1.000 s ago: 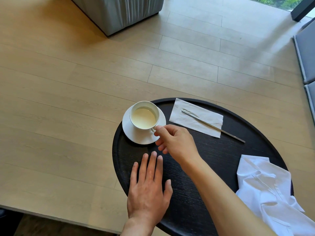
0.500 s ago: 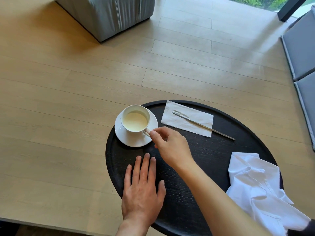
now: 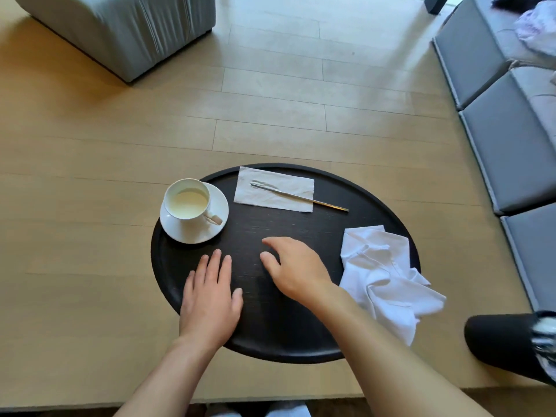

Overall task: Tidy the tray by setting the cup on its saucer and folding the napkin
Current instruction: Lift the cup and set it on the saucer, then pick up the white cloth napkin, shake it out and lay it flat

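A white cup [image 3: 187,203] of pale liquid stands on its white saucer [image 3: 216,219] at the left rim of the round black tray [image 3: 270,335]. A crumpled white cloth napkin [image 3: 382,278] lies at the tray's right side, spilling over the rim. My left hand [image 3: 210,296] rests flat on the tray, fingers together, holding nothing. My right hand [image 3: 296,267] hovers over the tray's middle with its fingers spread, empty, between the cup and the napkin and touching neither.
A flat paper napkin [image 3: 272,192] with a thin metal utensil [image 3: 304,197] across it lies at the tray's far side. The tray sits on a light wooden surface [image 3: 75,236]. A grey upholstered block [image 3: 120,28] stands far left, grey cushions [image 3: 505,130] on the right, a dark shoe [image 3: 499,341] lower right.
My right hand has let go of the cup's handle and drawn back to the right, over the tray's middle. The cup stays on the saucer. My head has tilted, shifting the view.
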